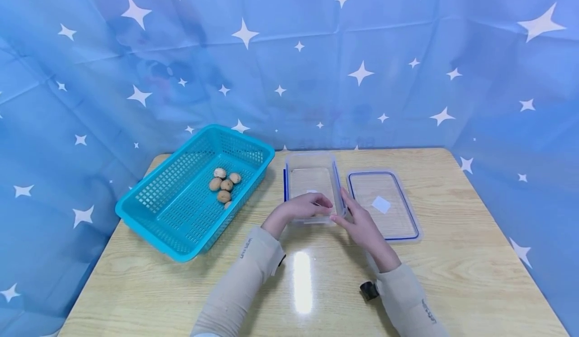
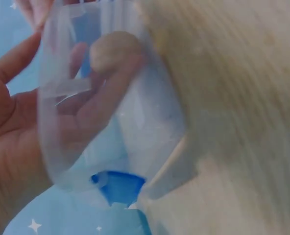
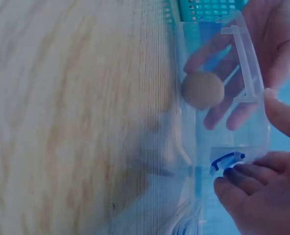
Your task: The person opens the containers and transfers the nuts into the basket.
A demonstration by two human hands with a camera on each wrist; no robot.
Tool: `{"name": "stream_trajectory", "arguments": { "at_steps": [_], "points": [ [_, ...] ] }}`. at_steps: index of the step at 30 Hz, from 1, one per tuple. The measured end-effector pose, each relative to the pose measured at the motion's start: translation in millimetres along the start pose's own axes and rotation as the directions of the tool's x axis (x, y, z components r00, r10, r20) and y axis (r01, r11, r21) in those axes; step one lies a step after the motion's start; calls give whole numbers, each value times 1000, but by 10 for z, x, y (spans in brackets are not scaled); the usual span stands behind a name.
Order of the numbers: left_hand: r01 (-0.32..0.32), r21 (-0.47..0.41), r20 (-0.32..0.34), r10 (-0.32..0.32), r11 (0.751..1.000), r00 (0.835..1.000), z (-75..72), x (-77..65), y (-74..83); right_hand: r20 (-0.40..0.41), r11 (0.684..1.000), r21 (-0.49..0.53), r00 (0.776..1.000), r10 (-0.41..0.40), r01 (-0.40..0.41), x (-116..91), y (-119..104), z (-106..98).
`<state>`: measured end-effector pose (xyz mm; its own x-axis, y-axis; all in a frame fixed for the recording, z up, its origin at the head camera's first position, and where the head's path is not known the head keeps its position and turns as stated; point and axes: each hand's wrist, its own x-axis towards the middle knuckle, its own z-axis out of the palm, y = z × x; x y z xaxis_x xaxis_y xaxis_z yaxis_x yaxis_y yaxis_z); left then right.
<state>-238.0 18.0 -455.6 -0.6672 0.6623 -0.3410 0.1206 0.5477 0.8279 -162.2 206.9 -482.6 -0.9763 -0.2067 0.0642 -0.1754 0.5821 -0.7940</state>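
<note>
A clear plastic food container point(image 1: 296, 176) with blue-edged latches sits lidless on the table. My left hand point(image 1: 308, 206) reaches over its near rim, fingers spread loosely down inside. A walnut point(image 3: 203, 90) lies low in the container, right at those fingers; the container's clear wall also shows this walnut point(image 2: 114, 51) in the left wrist view. My right hand point(image 1: 363, 224) holds the near right corner, thumb on the rim and fingers point(image 3: 233, 188) along the side by a blue latch point(image 3: 226, 160). Several walnuts point(image 1: 223, 196) lie in the turquoise basket point(image 1: 181, 251) at the left.
The container's clear lid point(image 1: 402, 216), with a blue seal and a white label point(image 1: 381, 205), lies flat to the right. A blue star-patterned curtain point(image 1: 289, 66) hangs behind the wooden table point(image 1: 461, 266).
</note>
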Motion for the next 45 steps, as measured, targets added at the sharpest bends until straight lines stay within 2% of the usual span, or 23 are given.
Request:
{"name": "stream_trajectory", "arguments": {
  "at_steps": [6, 12, 25, 30, 37, 45],
  "points": [
    [9, 22, -60, -8, 1000, 998, 62, 115, -58, 3, 1000, 6, 1000, 7, -7, 17, -21, 7],
    [23, 27, -69, -21, 999, 997, 99, 193, -83, 1, 1000, 0, 1000, 10, -10, 20, -8, 13],
    [72, -1, -123, -72, 997, 990, 144, 243, -94, 9, 1000, -1, 1000, 27, -27, 19, -1, 11],
    [49, -35, -134, -54, 998, 990, 137, 237, -95, 11, 1000, -6, 1000, 24, -24, 24, 2, 5],
    [49, -72, -158, -60, 996, 986, 129, 226, -96, 10, 1000, 3, 1000, 22, -22, 20, -1, 10],
    [16, -173, -196, -50, 985, 979, 129, 230, -97, 1, 1000, -4, 1000, 5, -5, 20, 6, 4]
  ]
}}
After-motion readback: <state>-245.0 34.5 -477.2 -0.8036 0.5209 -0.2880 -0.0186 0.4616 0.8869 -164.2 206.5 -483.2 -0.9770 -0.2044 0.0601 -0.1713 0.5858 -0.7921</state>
